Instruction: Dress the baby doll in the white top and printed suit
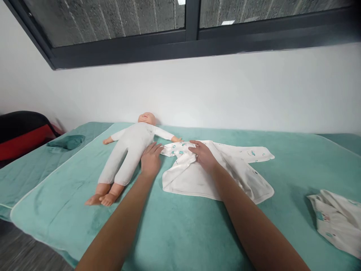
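A baby doll [126, 150] in a plain white bodysuit lies on its back on a teal mat [175, 226], head toward the wall. To its right lies a white printed baby garment [225, 169], spread flat. My left hand [150, 160] rests flat on the mat between the doll's side and the garment's edge, fingers stretched out. My right hand [203, 155] presses on the garment's upper left part, fingers curled into the bunched cloth.
Another white printed garment [335, 218] lies crumpled at the mat's right edge. A folded teal cloth [67, 142] sits at the far left. A black and red object [22, 131] stands left of the bed. White wall and dark window frame behind.
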`<state>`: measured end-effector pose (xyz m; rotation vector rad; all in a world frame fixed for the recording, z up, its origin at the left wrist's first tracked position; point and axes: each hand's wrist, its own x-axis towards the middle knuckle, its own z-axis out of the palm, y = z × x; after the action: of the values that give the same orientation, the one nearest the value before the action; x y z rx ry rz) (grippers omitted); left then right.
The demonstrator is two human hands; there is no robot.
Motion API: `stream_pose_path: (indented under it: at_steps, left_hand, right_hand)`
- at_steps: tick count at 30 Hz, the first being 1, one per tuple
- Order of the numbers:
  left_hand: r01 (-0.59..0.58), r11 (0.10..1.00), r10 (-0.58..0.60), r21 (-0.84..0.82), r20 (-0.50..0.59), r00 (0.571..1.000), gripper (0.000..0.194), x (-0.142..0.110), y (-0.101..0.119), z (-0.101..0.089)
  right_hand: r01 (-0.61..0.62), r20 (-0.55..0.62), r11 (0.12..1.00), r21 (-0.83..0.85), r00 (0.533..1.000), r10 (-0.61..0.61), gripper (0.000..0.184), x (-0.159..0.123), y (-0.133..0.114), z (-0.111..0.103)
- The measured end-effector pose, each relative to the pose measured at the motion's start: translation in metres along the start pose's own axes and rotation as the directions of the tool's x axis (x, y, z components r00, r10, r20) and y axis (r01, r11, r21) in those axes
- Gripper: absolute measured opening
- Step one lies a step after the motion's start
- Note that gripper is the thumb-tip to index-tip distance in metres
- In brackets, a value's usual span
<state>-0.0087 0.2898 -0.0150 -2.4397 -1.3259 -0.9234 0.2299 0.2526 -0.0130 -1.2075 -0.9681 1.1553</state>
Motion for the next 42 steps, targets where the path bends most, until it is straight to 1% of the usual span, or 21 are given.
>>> stream_pose_path:
  at_steps: [2, 3, 6, 7, 9, 13, 15, 17, 18, 20, 22, 24, 26, 27, 29, 30, 32, 35, 37, 39, 42]
  left_hand:
    - [-0.061, 0.997, 0.061, -0.047, 0.013, 0.998, 0.054, -0.002, 0.009, 0.0]
    - [-0.097, 0.991, 0.101, -0.09, 0.038, 0.994, 0.058, -0.003, 0.013, 0.001]
    - [-0.172, 0.956, 0.211, -0.239, 0.149, 0.966, 0.062, -0.005, 0.023, 0.004]
    - [-0.172, 0.947, 0.225, -0.273, 0.177, 0.958, 0.061, -0.005, 0.024, 0.005]
    - [-0.144, 0.942, 0.214, -0.304, 0.215, 0.953, 0.055, -0.005, 0.025, 0.006]
    - [-0.111, 0.946, 0.185, -0.304, 0.224, 0.957, 0.036, -0.005, 0.029, 0.002]
    - [-0.091, 0.95, 0.154, -0.299, 0.195, 0.969, 0.028, -0.009, 0.036, -0.004]
    - [-0.024, 0.955, 0.083, -0.295, 0.19, 0.978, 0.027, -0.016, 0.046, -0.012]
    - [0.023, 0.956, 0.04, -0.293, 0.207, 0.978, 0.027, -0.021, 0.051, -0.017]
    - [0.117, 0.951, -0.038, -0.286, 0.267, 0.963, 0.029, -0.033, 0.061, -0.026]
    - [0.199, 0.945, -0.115, -0.259, 0.309, 0.944, 0.036, -0.045, 0.069, -0.033]
    - [0.267, 0.94, -0.194, -0.211, 0.311, 0.93, 0.042, -0.056, 0.075, -0.037]
    - [0.294, 0.94, -0.239, -0.173, 0.283, 0.929, 0.037, -0.064, 0.078, -0.038]
    - [0.28, 0.945, -0.229, -0.171, 0.266, 0.936, 0.029, -0.066, 0.079, -0.039]
    - [0.185, 0.96, -0.14, -0.21, 0.212, 0.967, 0.013, -0.071, 0.082, -0.04]
    - [0.115, 0.963, -0.073, -0.242, 0.177, 0.982, 0.009, -0.072, 0.084, -0.041]
    - [-0.036, 0.954, 0.068, -0.299, 0.099, 0.993, 0.01, -0.075, 0.09, -0.044]
    - [-0.226, 0.925, 0.244, -0.305, 0.021, 0.97, 0.012, -0.079, 0.102, -0.048]
    - [-0.31, 0.911, 0.328, -0.272, 0.022, 0.944, 0.013, -0.081, 0.11, -0.049]
    - [-0.354, 0.9, 0.381, -0.255, 0.064, 0.922, 0.014, -0.082, 0.115, -0.05]
    - [-0.367, 0.884, 0.413, -0.289, 0.119, 0.903, 0.017, -0.082, 0.12, -0.05]
  right_hand:
    - [-0.037, 0.004, 0.997, 0.06, 0.999, 0.037, 0.055, 0.0, -0.001, 0.002]
    - [-0.044, 0.003, 0.996, 0.08, 0.999, 0.043, 0.055, 0.0, -0.001, 0.003]
    - [-0.046, 0.002, 0.992, 0.114, 0.999, 0.046, 0.055, 0.0, -0.002, 0.004]
    - [-0.046, 0.0, 0.993, 0.106, 0.999, 0.046, 0.055, 0.0, -0.003, 0.005]
    - [-0.043, -0.019, 0.998, 0.052, 0.999, 0.044, 0.056, 0.0, -0.003, 0.005]
    - [-0.03, -0.06, 0.998, -0.05, 0.998, 0.027, 0.053, 0.0, -0.002, 0.007]
    - [-0.018, -0.068, 0.996, -0.083, 0.998, 0.012, 0.052, 0.001, -0.002, 0.006]
    - [-0.004, -0.071, 0.99, -0.137, 0.997, -0.006, 0.051, 0.001, -0.002, 0.006]
    - [0.0, -0.071, 0.986, -0.165, 0.997, -0.012, 0.052, 0.001, -0.002, 0.005]
    - [-0.001, -0.066, 0.978, -0.206, 0.998, -0.013, 0.052, 0.001, -0.001, 0.004]
    - [-0.008, -0.066, 0.969, -0.245, 0.998, -0.009, 0.051, 0.002, 0.001, 0.003]
    - [-0.007, -0.078, 0.95, -0.311, 0.997, -0.018, 0.049, 0.002, 0.004, 0.003]
    - [0.006, -0.099, 0.92, -0.392, 0.994, -0.049, 0.046, 0.002, 0.007, 0.003]
    - [0.017, -0.107, 0.902, -0.432, 0.992, -0.069, 0.046, 0.003, 0.008, 0.003]
    - [0.041, -0.111, 0.862, -0.505, 0.987, -0.112, 0.046, 0.003, 0.01, 0.002]
    - [0.051, -0.11, 0.844, -0.535, 0.985, -0.129, 0.046, 0.003, 0.01, 0.002]
    - [0.066, -0.106, 0.811, -0.582, 0.982, -0.157, 0.047, 0.003, 0.01, 0.0]
    - [0.072, -0.109, 0.778, -0.624, 0.978, -0.178, 0.049, 0.004, 0.011, -0.004]
    - [0.073, -0.109, 0.765, -0.64, 0.977, -0.184, 0.049, 0.005, 0.012, -0.006]
    - [0.081, -0.099, 0.755, -0.65, 0.977, -0.19, 0.048, 0.006, 0.013, -0.007]
    - [0.1, -0.079, 0.741, -0.664, 0.976, -0.203, 0.046, 0.009, 0.014, -0.007]
